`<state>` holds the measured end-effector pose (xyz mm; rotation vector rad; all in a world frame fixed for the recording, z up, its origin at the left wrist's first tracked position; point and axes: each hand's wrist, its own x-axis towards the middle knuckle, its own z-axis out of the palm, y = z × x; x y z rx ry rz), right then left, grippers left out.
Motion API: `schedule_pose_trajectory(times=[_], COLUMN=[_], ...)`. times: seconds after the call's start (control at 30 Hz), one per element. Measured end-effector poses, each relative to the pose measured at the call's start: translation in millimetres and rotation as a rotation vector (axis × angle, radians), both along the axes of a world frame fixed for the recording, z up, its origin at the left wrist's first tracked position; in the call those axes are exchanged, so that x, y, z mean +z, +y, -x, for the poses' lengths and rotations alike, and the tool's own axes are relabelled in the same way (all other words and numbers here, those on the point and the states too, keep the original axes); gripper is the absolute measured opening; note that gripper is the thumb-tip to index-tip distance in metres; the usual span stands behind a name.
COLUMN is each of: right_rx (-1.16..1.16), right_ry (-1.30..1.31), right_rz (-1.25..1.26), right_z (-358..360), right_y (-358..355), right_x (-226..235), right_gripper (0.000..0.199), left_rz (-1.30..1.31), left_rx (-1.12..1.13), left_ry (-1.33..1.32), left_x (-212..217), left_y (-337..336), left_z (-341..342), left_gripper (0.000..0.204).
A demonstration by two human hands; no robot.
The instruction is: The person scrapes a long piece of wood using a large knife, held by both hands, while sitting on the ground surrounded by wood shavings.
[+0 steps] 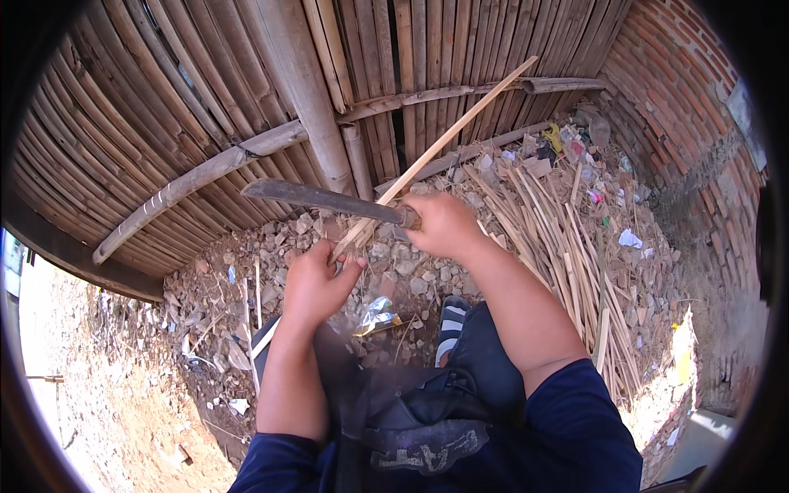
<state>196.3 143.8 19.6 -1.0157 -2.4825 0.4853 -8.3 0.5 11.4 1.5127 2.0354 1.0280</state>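
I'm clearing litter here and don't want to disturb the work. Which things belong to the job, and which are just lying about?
In use: machete in right hand; long pale strip in left hand; probably the heap of similar strips.

Lying about: shiny wrapper; yellow scrap; crumpled white scrap; rubble.

The long strip (460,127) crosses beneath the machete (320,197); right of the machete lies the strip pile (567,255), beyond it the fence (456,41).
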Motion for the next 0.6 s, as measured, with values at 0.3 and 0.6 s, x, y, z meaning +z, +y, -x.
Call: schedule_pose_trajectory(times=[0.3, 0.6], right_rx=[0.009, -0.04], right_ry=[0.021, 0.015], right_rz=[-0.027, -0.015], right_z=[1, -3], right_y=[4, 9], right_x=[-5, -6], right_gripper=[0.038, 0.038], left_rz=[0.08, 0.075], left_rx=[-0.025, -0.02], left_ry=[-0.083, -0.043], left_x=[8, 9], left_y=[-4, -3], left_z=[-5, -10], left_gripper=[0.037, 0.04])
